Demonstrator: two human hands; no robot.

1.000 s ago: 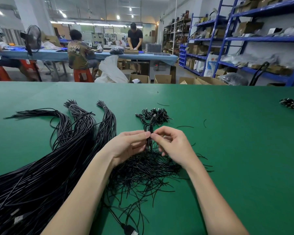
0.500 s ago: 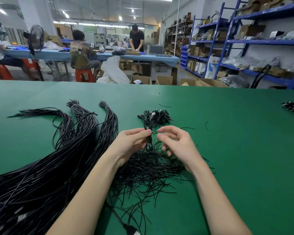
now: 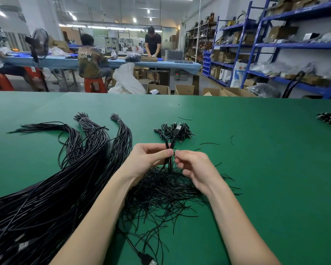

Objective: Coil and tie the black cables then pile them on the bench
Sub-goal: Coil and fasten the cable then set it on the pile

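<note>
The step in hand looks like the tying: the left hand (image 3: 147, 159) has its thumb and fingers curled around a coiled black cable (image 3: 169, 157), pinching the folded strands together just below where they fan out toward a USB plug (image 3: 178, 129) at the far end. Just to the right of that pinch, the right hand (image 3: 194, 167) has thumb and forefinger brought together on what seems to be the end of a thin black tie at the waist of the coil — the tie itself is too fine to make out there, so I judge it from the pose. Directly beneath the grip lies a loose heap of black twist ties (image 3: 164, 190), spilling toward the person. Beyond the grip, just past the plug, sits a small pile of finished coiled cables (image 3: 172, 131) on the green bench (image 3: 256, 169). To the left of the grip, long bundles of uncoiled black cables (image 3: 55, 180) sweep across the bench. Next, the tie probably needs wrapping round the waist and twisting shut while the left pinch keeps the loops from springing — then the coil goes forward onto the pile.
</note>
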